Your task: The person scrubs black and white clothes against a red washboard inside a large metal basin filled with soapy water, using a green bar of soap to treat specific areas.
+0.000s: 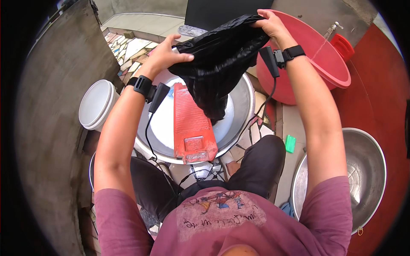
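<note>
Stretched between my two raised hands is a black shiny cloth (215, 64), hanging in folds to a bunched lower end; its exact kind is unclear. My left hand (164, 54) grips its left edge, thumb across the front and index finger lifted. At the upper right corner, my right hand (271, 24) pinches the top edge. Beneath hangs the red washboard (188, 111), leaning in a large metal basin (244, 111) with its lower end over the near rim. Whitish, sudsy water (160, 121) fills the basin.
A big pink tub (284, 89) stands at the right beneath a running tap (333, 29). A second metal basin (369, 170) is at my right, near a green soap bar (290, 144). A lidded white bucket (97, 102) sits by the left wall (51, 119).
</note>
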`<state>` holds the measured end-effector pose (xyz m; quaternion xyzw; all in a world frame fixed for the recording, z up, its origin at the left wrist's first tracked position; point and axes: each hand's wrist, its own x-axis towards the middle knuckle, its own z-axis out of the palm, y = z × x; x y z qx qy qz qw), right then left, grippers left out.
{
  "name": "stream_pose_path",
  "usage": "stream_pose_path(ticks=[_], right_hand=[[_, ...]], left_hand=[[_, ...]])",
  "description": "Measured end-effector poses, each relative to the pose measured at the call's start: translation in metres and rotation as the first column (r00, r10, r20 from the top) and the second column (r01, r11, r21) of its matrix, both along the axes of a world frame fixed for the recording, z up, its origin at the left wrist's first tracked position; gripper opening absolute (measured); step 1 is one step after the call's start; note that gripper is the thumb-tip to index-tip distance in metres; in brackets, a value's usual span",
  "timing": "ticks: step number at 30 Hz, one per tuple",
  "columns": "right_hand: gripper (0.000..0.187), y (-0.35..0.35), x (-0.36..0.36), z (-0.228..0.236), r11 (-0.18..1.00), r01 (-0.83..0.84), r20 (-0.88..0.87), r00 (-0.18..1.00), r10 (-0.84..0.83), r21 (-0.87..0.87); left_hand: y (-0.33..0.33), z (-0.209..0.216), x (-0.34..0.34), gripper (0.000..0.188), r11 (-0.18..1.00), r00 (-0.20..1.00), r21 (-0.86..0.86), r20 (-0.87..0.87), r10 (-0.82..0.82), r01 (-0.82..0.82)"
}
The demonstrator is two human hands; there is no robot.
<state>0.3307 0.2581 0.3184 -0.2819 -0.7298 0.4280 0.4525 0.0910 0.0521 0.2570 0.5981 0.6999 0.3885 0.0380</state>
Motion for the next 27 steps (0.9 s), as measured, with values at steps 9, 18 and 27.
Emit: stream_pose_path(ticks=[9, 18, 27], right_hand=[[0.036, -0.007, 0.038, -0.077, 0.796, -0.137, 0.678, 0.62, -0.395, 0.59], [0.02, 0.007, 0.068, -0.073, 0.966, 0.029, 0.615, 0.776, 0.141, -0.258], [0.011, 0.012, 0.012, 0.021, 0.867, -0.233, 0.033, 0.961, 0.275, -0.441]], left_hand=[[-0.027, 0.007, -0.005, 0.027, 0.996, 0.79, -0.028, 0.607, 0.087, -0.089], [0.0, 0.028, 0.005, 0.059, 0.946, 0.971, -0.281, 0.127, 0.205, -0.163], [-0.007, 0.033, -0.051, 0.058, 0.989, 0.997, 0.132, -0.041, -0.063, 0.068]])
